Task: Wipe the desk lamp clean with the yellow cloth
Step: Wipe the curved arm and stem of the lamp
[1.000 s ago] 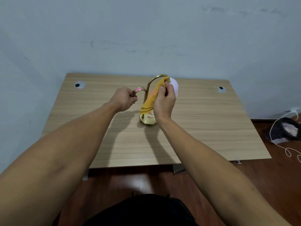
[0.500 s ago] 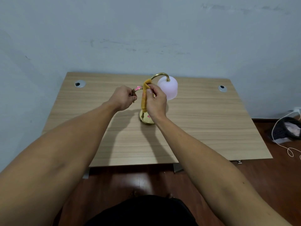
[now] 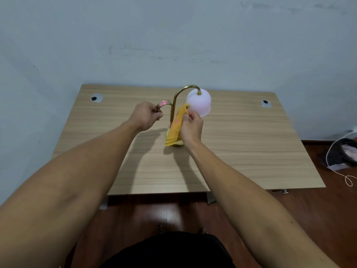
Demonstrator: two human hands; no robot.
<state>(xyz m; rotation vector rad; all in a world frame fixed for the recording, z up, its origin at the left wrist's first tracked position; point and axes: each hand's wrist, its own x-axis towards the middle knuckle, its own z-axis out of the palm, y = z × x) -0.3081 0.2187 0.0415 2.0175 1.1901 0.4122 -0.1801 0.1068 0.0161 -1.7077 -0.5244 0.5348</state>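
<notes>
A desk lamp [image 3: 199,101] with a curved brass neck and a pale pink-white shade stands near the middle of the wooden desk [image 3: 241,144]. My left hand [image 3: 146,116] grips the lamp's short curved side arm, left of the stem. My right hand [image 3: 191,126] holds the folded yellow cloth [image 3: 176,126] beside the stem, just below and left of the shade. The cloth hangs down over the lamp's brass base and hides most of it.
Two round cable grommets sit at the desk's back corners, one on the left [image 3: 96,98], one on the right [image 3: 265,103]. A grey wall rises right behind the desk. On the dark wood floor at right lie a dark bundle [image 3: 345,151] and a white cord [image 3: 340,171].
My right hand slid the cloth from the top of the neck down along the stem, then slightly right, uncovering the shade. The left hand kept its hold on the side arm.
</notes>
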